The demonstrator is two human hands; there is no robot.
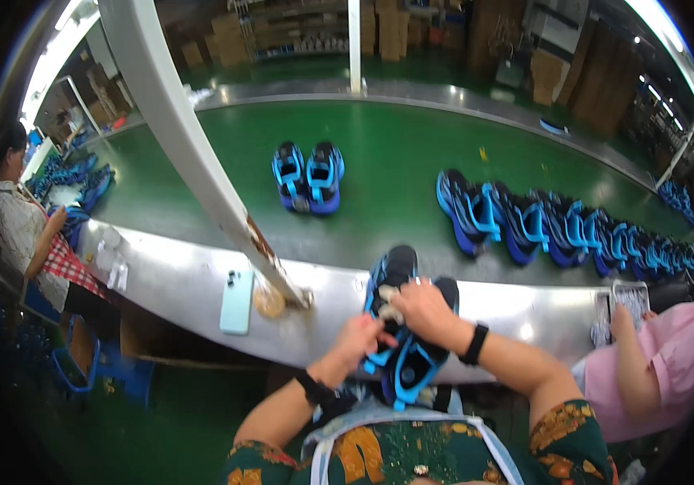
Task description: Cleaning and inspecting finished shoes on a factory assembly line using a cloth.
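A pair of black and blue sneakers lies at the near edge of the metal rim, toes pointing away from me. Both my hands work over the left sneaker (399, 263), at its lacing area. My left hand (353, 339) is closed in a pinch at the near side of its opening. From the right, my right hand (428, 311) bends its closed fingers onto the upper; pale covers show on some fingertips. What exactly lies between the fingertips is too small to tell. The right sneaker (448, 291) is partly hidden behind my right hand and wrist.
A green conveyor belt (225, 145) carries one pair of sneakers (308, 182) and a long row of sneakers (516, 222) at right. A slanted white post (193, 137) stands left, near a mint phone (237, 303) and tape roll (268, 302). Co-workers sit at both sides.
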